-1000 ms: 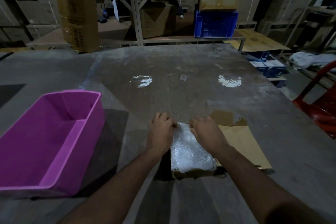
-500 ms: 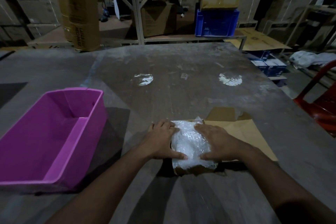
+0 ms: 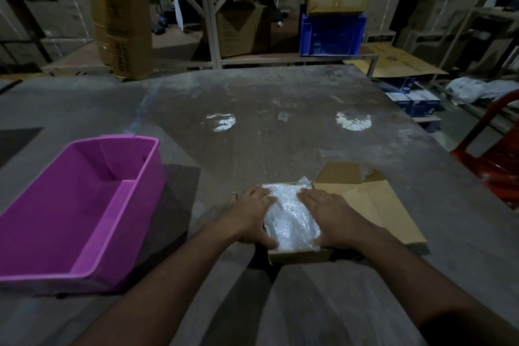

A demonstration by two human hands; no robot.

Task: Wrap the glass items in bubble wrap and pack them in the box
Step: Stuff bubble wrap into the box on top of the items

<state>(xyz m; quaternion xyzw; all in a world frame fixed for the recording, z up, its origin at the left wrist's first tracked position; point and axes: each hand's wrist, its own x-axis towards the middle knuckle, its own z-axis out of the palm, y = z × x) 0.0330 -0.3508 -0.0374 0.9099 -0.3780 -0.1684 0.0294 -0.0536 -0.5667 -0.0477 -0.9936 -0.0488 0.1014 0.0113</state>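
Dim warehouse, grey table [image 3: 280,149]. Wrap [image 3: 292,216] sits in box [image 3: 300,255] near the front edge. Left hand [image 3: 252,219] and right hand [image 3: 328,219] lie flat on it, fingers spread, gripping nothing. Press evenly, gently; tuck the raised far corner before closing the flap [image 3: 373,211].

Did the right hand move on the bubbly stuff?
Yes. The right hand slid back from the far edge of the cardboard box toward the person, now pressing the bubble wrap along its right side.
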